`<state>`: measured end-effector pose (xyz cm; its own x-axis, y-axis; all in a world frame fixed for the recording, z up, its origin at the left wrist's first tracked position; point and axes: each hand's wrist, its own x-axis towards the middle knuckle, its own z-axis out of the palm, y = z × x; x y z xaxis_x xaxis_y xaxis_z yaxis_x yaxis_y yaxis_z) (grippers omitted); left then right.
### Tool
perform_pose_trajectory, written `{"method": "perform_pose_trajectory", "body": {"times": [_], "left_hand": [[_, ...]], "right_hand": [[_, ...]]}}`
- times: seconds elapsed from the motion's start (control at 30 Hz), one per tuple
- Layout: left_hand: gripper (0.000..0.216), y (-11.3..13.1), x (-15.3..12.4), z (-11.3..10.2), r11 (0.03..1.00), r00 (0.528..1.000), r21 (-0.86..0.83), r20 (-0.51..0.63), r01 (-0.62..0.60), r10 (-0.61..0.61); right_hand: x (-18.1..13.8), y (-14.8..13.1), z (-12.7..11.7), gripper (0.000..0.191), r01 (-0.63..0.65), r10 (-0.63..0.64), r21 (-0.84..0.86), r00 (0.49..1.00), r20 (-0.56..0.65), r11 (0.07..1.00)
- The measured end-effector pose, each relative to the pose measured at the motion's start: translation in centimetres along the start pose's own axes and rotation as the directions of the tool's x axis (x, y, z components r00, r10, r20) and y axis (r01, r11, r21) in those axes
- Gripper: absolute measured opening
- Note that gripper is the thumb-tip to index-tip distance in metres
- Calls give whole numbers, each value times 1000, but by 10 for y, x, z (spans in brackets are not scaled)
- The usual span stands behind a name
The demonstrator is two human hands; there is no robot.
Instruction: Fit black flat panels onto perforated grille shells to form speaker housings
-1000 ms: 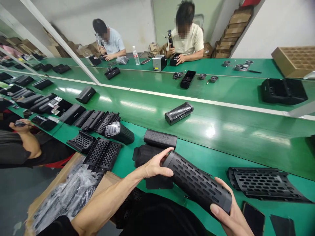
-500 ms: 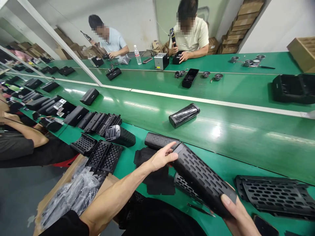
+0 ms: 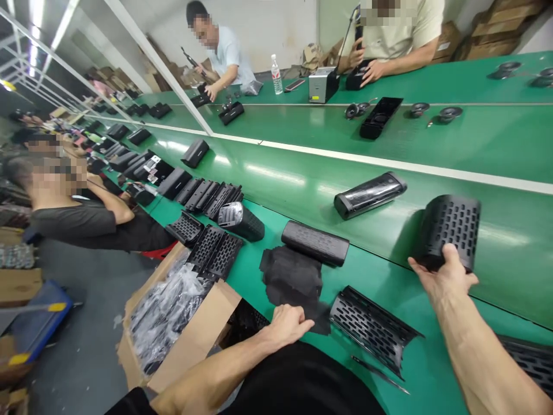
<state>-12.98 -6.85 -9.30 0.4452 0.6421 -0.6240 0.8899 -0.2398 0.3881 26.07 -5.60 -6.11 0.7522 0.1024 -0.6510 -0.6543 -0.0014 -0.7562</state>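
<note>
My right hand point(image 3: 444, 278) grips the near end of a black perforated speaker shell point(image 3: 451, 230) and holds it out over the green conveyor belt point(image 3: 302, 190). My left hand point(image 3: 287, 324) rests at the table's near edge with its fingers curled, touching a stack of black fabric pieces point(image 3: 294, 276). A curved perforated grille point(image 3: 371, 327) lies just right of that hand. A finished black speaker point(image 3: 314, 242) lies behind the fabric. Another shiny speaker point(image 3: 369, 195) lies on the belt.
An open cardboard box point(image 3: 181, 323) of bagged parts stands at my left. More grilles point(image 3: 213, 251) and shells point(image 3: 211, 196) line the near bench. A person in a dark shirt point(image 3: 86, 222) sits to the left; two others work across the belt. A thin tool point(image 3: 380, 374) lies near the edge.
My right hand has carried the speaker shell away from me and out over the belt. My left hand let go of it and dropped to the fabric stack. The view swung left.
</note>
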Motion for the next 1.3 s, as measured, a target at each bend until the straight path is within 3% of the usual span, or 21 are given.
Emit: {"method": "perform_pose_trajectory", "body": {"times": [0.1, 0.2, 0.27, 0.33, 0.4, 0.47, 0.6, 0.7, 0.77, 0.83, 0.9, 1.03, 1.1, 1.2, 1.3], "left_hand": [[33, -6, 12, 17, 998, 999, 58, 49, -25, 22], [30, -13, 18, 20, 990, 992, 83, 64, -113, 108], [30, -18, 15, 18, 981, 983, 79, 58, -178, 174], [31, -23, 9, 15, 969, 971, 62, 40, -238, 236], [33, -28, 3, 12, 954, 955, 43, 15, -296, 295], [33, -32, -2, 10, 935, 935, 27, -5, -354, 355], [38, -36, -5, 6, 888, 887, 20, -39, -459, 459], [44, -35, -6, 0, 858, 855, 36, -69, -513, 514], [45, -32, -7, -3, 837, 831, 44, -98, -545, 547], [44, -26, -6, -6, 818, 809, 20, -133, -575, 572], [39, -15, -4, -7, 809, 804, -46, -160, -586, 573], [30, 17, 7, -6, 882, 894, -172, -187, -438, 408], [26, 34, 16, -5, 918, 929, -185, -193, -351, 316], [24, 54, 33, -5, 949, 956, -171, -175, -264, 235], [32, 67, 51, -9, 973, 981, -151, -111, -175, 159]], "right_hand": [[4, -3, -4, 71, -1, 0, -82, 1000, -7, 997], [-5, -4, -19, 66, 44, -45, -209, 999, -2, 977], [-28, 7, -38, 72, 145, -138, -303, 989, 43, 942], [-65, 31, -59, 72, 277, -216, -385, 957, 193, 880], [-107, 65, -77, 59, 333, -106, -465, 887, 449, 820], [-142, 102, -84, 60, 364, 80, -543, 773, 629, 757], [-166, 157, -67, 77, 460, 241, -590, 615, 751, 664], [-156, 169, -53, 50, 525, 340, -599, 510, 790, 605], [-148, 168, -54, 31, 575, 366, -601, 481, 797, 555], [-139, 163, -64, 28, 610, 357, -622, 511, 782, 491], [-127, 156, -80, 31, 612, 325, -677, 596, 734, 408], [-93, 133, -118, 35, 509, 244, -833, 798, 551, 218], [-75, 123, -135, 34, 430, 210, -891, 867, 453, 145], [-56, 116, -152, 35, 332, 170, -937, 923, 346, 106], [-51, 117, -165, 43, 261, 128, -957, 952, 277, 129]]}}
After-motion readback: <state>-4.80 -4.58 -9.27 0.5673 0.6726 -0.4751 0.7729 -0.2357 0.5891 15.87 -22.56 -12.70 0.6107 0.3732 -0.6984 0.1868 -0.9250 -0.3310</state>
